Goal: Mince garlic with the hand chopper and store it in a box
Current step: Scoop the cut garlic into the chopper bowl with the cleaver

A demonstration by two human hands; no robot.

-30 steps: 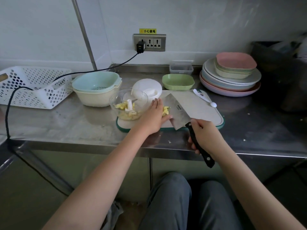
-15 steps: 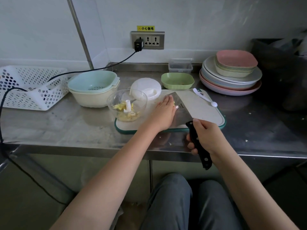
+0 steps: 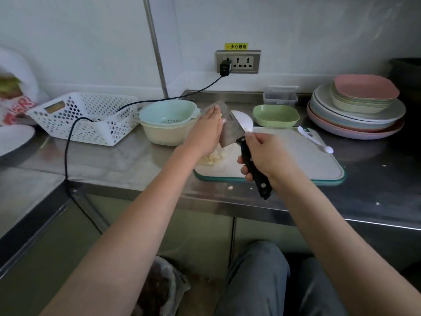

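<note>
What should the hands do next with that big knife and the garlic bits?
Probably slide the left hand down the tilted cleaver so the garlic stuck to the blade drops onto the garlic pieces below. The right hand holds the handle with the blade raised, and the left palm lies flat against it, yellow bits showing at its edge.

Sitting on the counter (image 3: pixel 136 163) — one cleaver (image 3: pixel 227 126), one cutting board (image 3: pixel 296 160), one white basket (image 3: pixel 86 119), one green bowl (image 3: pixel 275 115), one clear box (image 3: pixel 280 98) — two hands working.

I see a brushed steel counter (image 3: pixel 127 160), dull metal cleaver blade (image 3: pixel 227 131) at twelve o'clock, glossy black handle (image 3: pixel 255 172), matt plastic board (image 3: pixel 303 156).
</note>
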